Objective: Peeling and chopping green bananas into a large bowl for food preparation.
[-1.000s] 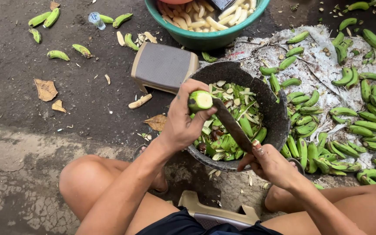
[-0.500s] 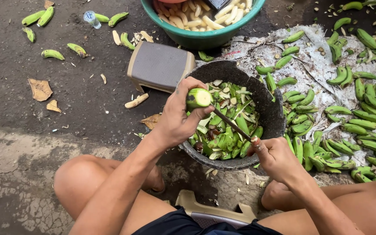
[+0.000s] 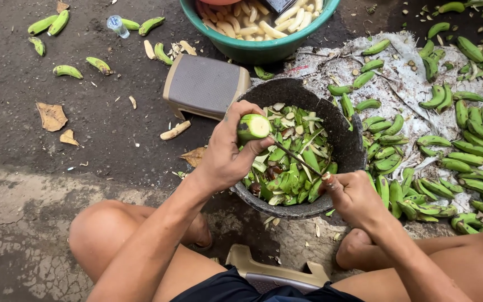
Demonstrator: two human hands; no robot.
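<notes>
Item: green banana (image 3: 252, 126), cut end up, held in left hand (image 3: 227, 154); fingers wrapped round its lower part, thumb just under the pale cut face. Sits over the near rim of the dark bowl (image 3: 349, 146).

Item: knife (image 3: 296, 159), thin dark blade, handle gripped tight in right hand (image 3: 352, 197). Blade tip lies at the banana's base, touching or nearly so, right beside the left fingers.

Item: peel scraps (image 3: 292, 168), green w/ pale strips, fill the bowl below both hands.

Item: unpeeled bananas (image 3: 448, 151), heaped on a grey sack (image 3: 403, 78), right of the right hand.

Item: green tub (image 3: 258, 47) of peeled pale bananas, beyond the left fingers; grey stool (image 3: 203, 85) left of the bowl.

Risks, as judged:
- Blade edge so near the left thumb and fingers: a slip on tough skin likely nicks them.
- Sap prob. makes the grip slick; banana may twist or drop into the scraps.
- Deep cut wastes flesh w/ the peel.
- Bowl near full; scraps may spill onto the floor.
</notes>
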